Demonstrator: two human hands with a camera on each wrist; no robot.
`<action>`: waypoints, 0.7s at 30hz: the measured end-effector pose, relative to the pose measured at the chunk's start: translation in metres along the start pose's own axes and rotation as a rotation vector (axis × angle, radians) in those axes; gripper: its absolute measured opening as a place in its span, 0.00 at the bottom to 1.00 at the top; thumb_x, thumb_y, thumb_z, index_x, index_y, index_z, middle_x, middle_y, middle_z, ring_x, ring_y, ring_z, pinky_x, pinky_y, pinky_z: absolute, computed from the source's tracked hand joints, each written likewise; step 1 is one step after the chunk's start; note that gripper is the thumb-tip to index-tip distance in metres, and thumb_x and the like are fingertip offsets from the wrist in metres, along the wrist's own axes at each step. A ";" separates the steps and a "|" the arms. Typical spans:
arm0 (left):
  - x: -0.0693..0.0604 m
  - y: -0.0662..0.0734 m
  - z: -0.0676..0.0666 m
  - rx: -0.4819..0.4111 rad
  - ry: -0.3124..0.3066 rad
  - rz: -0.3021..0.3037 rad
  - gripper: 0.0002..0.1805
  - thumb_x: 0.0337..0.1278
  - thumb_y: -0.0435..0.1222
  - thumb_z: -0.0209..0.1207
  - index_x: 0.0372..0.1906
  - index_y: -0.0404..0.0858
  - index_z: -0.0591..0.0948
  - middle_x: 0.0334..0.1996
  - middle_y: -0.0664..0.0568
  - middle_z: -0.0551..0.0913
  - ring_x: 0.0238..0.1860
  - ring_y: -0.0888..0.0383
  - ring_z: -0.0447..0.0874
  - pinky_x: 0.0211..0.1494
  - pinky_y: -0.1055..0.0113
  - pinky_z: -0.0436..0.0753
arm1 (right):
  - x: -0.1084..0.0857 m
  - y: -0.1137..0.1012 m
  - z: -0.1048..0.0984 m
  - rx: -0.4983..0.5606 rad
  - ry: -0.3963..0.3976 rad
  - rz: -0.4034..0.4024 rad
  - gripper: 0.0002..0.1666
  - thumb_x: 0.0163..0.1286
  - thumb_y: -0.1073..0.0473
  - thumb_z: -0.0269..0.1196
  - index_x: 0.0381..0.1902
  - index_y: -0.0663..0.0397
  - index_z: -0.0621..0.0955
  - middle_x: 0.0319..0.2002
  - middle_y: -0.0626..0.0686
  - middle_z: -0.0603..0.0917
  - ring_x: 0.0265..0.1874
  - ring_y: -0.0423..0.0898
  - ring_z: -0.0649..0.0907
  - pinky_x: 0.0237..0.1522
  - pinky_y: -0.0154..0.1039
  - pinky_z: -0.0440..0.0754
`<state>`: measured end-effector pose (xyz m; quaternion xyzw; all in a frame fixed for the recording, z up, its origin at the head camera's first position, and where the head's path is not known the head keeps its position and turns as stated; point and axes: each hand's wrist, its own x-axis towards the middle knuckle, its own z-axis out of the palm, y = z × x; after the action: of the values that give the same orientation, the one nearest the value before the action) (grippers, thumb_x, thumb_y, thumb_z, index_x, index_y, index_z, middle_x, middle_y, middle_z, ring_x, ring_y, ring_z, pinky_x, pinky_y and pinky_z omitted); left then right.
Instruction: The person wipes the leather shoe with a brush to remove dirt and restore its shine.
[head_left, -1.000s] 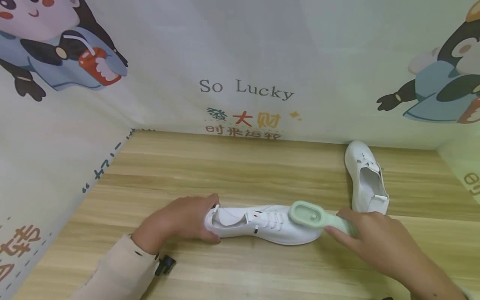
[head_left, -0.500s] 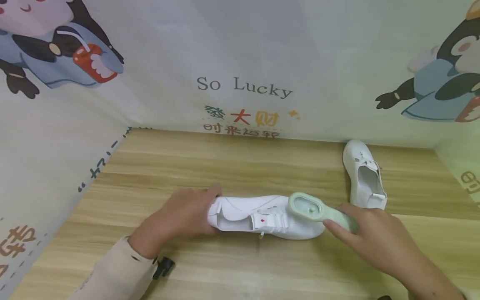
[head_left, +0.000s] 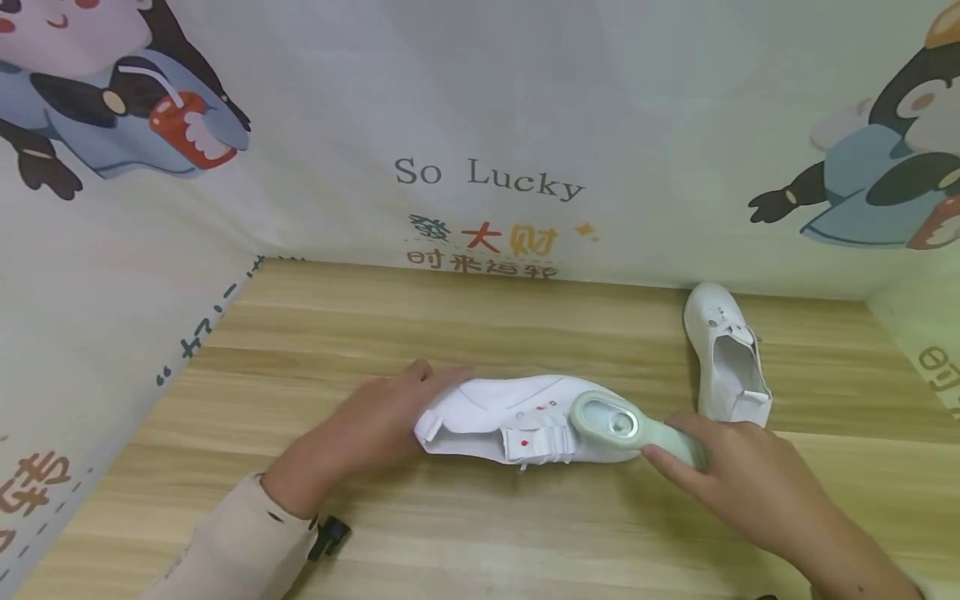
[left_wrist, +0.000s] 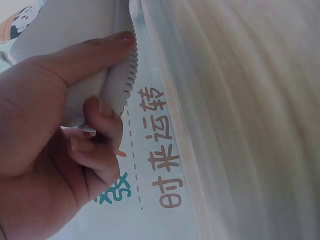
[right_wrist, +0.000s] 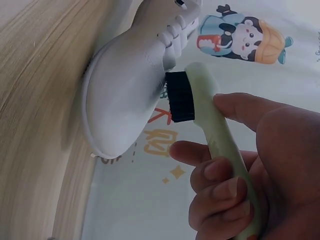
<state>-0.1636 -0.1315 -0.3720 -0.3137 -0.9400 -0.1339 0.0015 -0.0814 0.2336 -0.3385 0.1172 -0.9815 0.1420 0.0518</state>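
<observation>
A white lace-up shoe [head_left: 487,408] lies tilted on its side in the middle of the head view, opening toward me and toe to the right. My left hand [head_left: 360,437] grips its heel; in the left wrist view the thumb or a finger lies along the sole edge and other fingers curl under. My right hand [head_left: 757,479] holds a pale green brush [head_left: 611,419] by its handle over the toe. In the right wrist view the brush's black bristles [right_wrist: 180,96] stand at the shoe's upper near the laces; whether they touch is hard to tell.
A second white shoe [head_left: 723,354] stands at the back right against the printed cloth backdrop [head_left: 637,150]. The wood-patterned surface [head_left: 337,325] runs beneath everything. A small black clip-like piece [head_left: 328,537] sits by the left sleeve [head_left: 232,542].
My left hand has rolled the shoe from upright onto its side, its opening turned toward me, and raised it slightly. The brush has stayed over the toe, shifting slightly left.
</observation>
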 end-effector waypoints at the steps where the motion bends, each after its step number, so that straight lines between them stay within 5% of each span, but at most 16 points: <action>1: 0.000 0.000 0.001 -0.026 -0.016 -0.001 0.43 0.55 0.46 0.71 0.75 0.60 0.64 0.45 0.50 0.79 0.29 0.59 0.76 0.33 0.63 0.78 | -0.001 0.000 0.000 0.003 0.002 0.001 0.16 0.67 0.37 0.64 0.41 0.40 0.82 0.15 0.39 0.68 0.17 0.39 0.68 0.21 0.38 0.64; 7: -0.001 0.000 0.003 -0.127 -0.041 0.025 0.44 0.56 0.40 0.70 0.75 0.65 0.63 0.47 0.55 0.76 0.33 0.61 0.76 0.37 0.66 0.79 | -0.001 0.001 0.002 -0.016 0.038 0.017 0.17 0.68 0.38 0.63 0.41 0.42 0.81 0.14 0.41 0.67 0.17 0.40 0.67 0.20 0.38 0.63; 15: -0.003 -0.001 0.001 -0.338 -0.104 0.052 0.55 0.39 0.44 0.79 0.75 0.66 0.61 0.54 0.56 0.70 0.51 0.61 0.71 0.51 0.64 0.80 | -0.001 0.000 0.003 -0.028 0.029 0.020 0.18 0.69 0.38 0.63 0.41 0.43 0.81 0.15 0.41 0.67 0.17 0.40 0.67 0.20 0.38 0.62; 18: -0.004 -0.001 -0.001 -0.399 -0.151 0.025 0.53 0.43 0.52 0.76 0.75 0.69 0.59 0.59 0.56 0.66 0.55 0.60 0.69 0.56 0.62 0.78 | -0.001 0.000 0.003 -0.038 0.028 0.021 0.18 0.69 0.37 0.63 0.42 0.43 0.81 0.15 0.41 0.67 0.17 0.40 0.68 0.20 0.39 0.63; 21: -0.003 -0.003 -0.005 -0.420 -0.194 0.006 0.44 0.57 0.58 0.65 0.76 0.65 0.58 0.62 0.53 0.63 0.58 0.58 0.67 0.60 0.56 0.75 | 0.002 0.000 0.002 -0.045 0.022 0.022 0.18 0.69 0.37 0.62 0.43 0.43 0.82 0.14 0.41 0.67 0.17 0.40 0.67 0.20 0.39 0.62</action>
<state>-0.1634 -0.1369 -0.3680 -0.3213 -0.8863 -0.2960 -0.1538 -0.0835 0.2320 -0.3404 0.1037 -0.9851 0.1216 0.0638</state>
